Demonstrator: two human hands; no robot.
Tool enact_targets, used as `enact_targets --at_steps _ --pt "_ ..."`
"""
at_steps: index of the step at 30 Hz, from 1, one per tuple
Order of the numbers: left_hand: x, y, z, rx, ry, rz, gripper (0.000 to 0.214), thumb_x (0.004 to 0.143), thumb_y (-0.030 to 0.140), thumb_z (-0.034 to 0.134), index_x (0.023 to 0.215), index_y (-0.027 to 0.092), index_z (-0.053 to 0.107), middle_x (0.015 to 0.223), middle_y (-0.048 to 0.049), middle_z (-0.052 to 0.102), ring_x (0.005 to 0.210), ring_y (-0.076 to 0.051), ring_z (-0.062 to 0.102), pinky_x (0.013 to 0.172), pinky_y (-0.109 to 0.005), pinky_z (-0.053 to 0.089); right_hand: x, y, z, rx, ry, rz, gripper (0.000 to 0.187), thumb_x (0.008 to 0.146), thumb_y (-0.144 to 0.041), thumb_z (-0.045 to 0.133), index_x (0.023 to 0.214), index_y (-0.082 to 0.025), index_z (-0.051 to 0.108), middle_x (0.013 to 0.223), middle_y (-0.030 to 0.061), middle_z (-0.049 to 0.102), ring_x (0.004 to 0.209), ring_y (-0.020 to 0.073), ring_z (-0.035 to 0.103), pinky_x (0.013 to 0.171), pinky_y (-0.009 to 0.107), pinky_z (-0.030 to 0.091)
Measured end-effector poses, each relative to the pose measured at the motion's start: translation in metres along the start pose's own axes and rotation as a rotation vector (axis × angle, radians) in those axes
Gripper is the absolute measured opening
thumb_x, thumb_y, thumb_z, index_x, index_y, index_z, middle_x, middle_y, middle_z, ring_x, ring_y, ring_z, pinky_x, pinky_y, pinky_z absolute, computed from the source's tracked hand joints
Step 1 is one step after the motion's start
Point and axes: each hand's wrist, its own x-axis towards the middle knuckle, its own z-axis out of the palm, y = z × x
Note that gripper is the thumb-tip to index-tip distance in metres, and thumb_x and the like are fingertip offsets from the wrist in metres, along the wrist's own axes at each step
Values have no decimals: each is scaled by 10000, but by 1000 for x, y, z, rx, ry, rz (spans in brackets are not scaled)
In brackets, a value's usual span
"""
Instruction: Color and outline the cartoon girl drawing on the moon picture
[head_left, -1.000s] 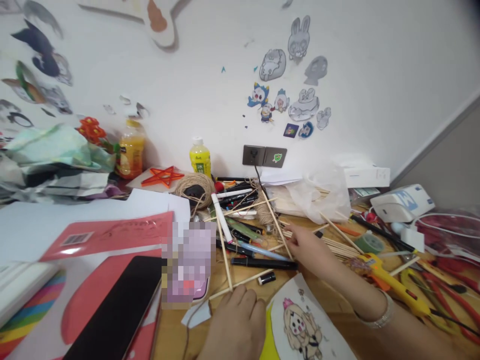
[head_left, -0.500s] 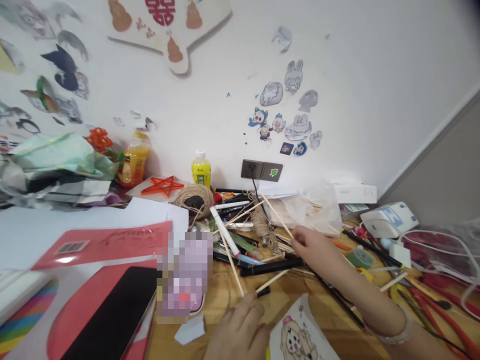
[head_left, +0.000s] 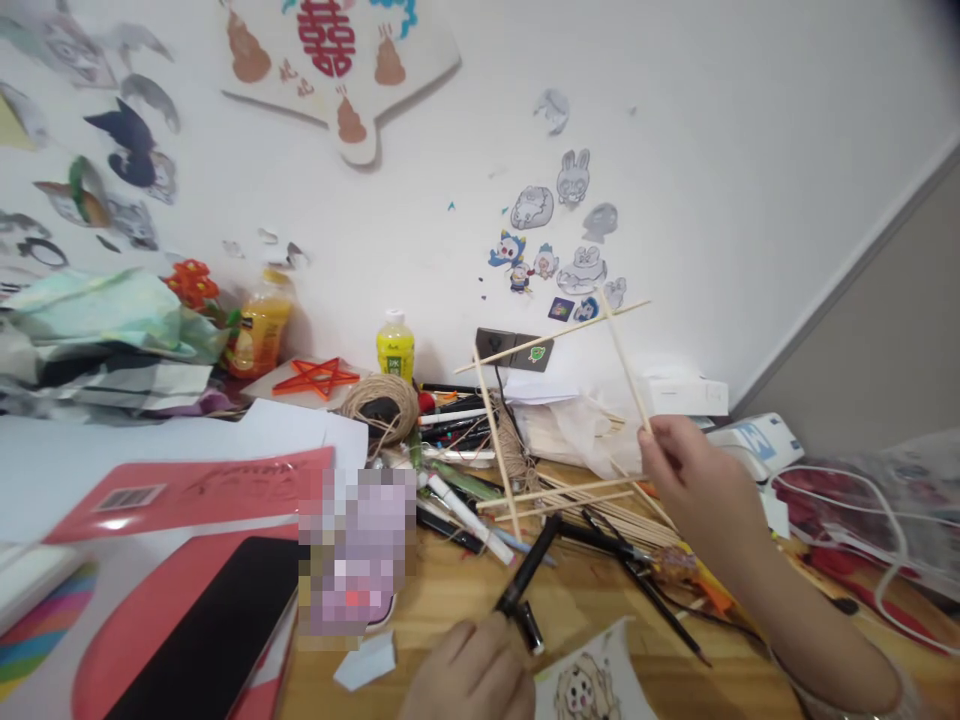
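Observation:
My right hand point(head_left: 694, 482) is raised above the desk, pinched on a frame of thin wooden sticks point(head_left: 555, 400) joined at the corners. The frame hangs tilted over a heap of pens and markers point(head_left: 457, 440). My left hand point(head_left: 469, 675) is at the bottom edge with curled fingers beside a black pen point(head_left: 525, 575), and I cannot tell whether it holds that pen. A cartoon cut-out on paper point(head_left: 589, 685) lies just right of the left hand.
A ball of twine point(head_left: 379, 400), two drink bottles point(head_left: 395, 345), a red stick star point(head_left: 315, 377), red folders point(head_left: 202, 490), a black tablet point(head_left: 202, 640) and loose sticks point(head_left: 630, 510) crowd the desk. Red cables point(head_left: 847, 560) and a white device point(head_left: 750, 445) lie on the right.
My right hand has lifted the stick frame up off the pile of pens. A black pen has rolled towards my left hand. The view has tilted upward.

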Motion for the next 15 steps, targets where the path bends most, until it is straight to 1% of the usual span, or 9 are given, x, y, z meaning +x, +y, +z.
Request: enact_targets --at_steps 2,4,7,10,12,15 --pt "-1 -2 1 0 -65 -45 455 979 109 200 664 187 519 579 4 549 530 -147 499 480 -283 358 -7 13 1 61 -6 63 233 872 -388 393 868 -211 545 636 45 681 544 225 619 501 271 336" --pt "-2 -4 3 -2 -122 -119 451 971 108 182 667 185 506 584 -13 538 497 -153 449 455 -290 327 -16 25 4 133 -34 148 241 875 -412 396 866 -215 534 618 38 674 538 220 623 506 273 371" --pt "-6 -8 6 -38 -159 -178 375 951 95 242 711 177 518 630 -30 549 541 -164 465 484 -287 350 -35 41 10 274 -66 291 253 873 -451 418 870 -221 521 604 27 666 548 220 639 508 280 416" --pt "-7 -9 8 -80 -162 -150 288 931 106 311 798 170 558 656 -32 556 582 -179 490 508 -287 374 -56 53 18 424 -36 357 293 853 -501 446 885 -217 512 587 13 643 558 222 641 517 296 458" --pt "-6 -8 8 -98 -192 -153 243 904 91 356 868 168 583 703 -40 575 622 -184 511 532 -285 402 -68 59 22 473 -12 389 310 837 -517 465 883 -214 514 580 5 627 537 212 619 505 299 458" --pt "-4 -6 6 -113 -253 -170 226 860 77 415 897 188 609 798 -56 605 700 -196 542 596 -302 456 -82 63 23 550 6 470 329 817 -530 502 887 -209 526 586 3 626 528 204 605 482 292 442"
